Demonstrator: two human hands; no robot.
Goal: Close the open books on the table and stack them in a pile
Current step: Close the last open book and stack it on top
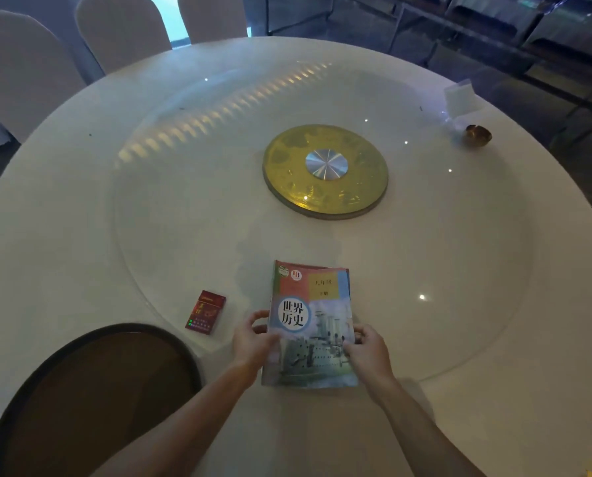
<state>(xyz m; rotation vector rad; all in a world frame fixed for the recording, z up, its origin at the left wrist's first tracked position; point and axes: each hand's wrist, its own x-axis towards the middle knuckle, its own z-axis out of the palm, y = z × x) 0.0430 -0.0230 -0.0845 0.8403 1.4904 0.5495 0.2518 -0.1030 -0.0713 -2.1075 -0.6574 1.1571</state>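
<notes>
Left hand (253,342) and right hand (368,349) grip the closed book pile (310,325) — on the table (81,235).

1. My round white table (81,235) carries a clear glass turntable (459,270) with a gold hub disc (325,172) at its centre.
2. A closed pile of books (310,325) lies at the near edge of the glass.
3. A red packet (205,312) lies just left of it.
4. A dark round tray (91,390) rests near left.
5. A small brass bowl (477,135) and a clear card stand (459,98) sit far right.

body: two forearms, bare to frame edge | hands (253,342): bare, ungloved | sleeves: none visible
</notes>
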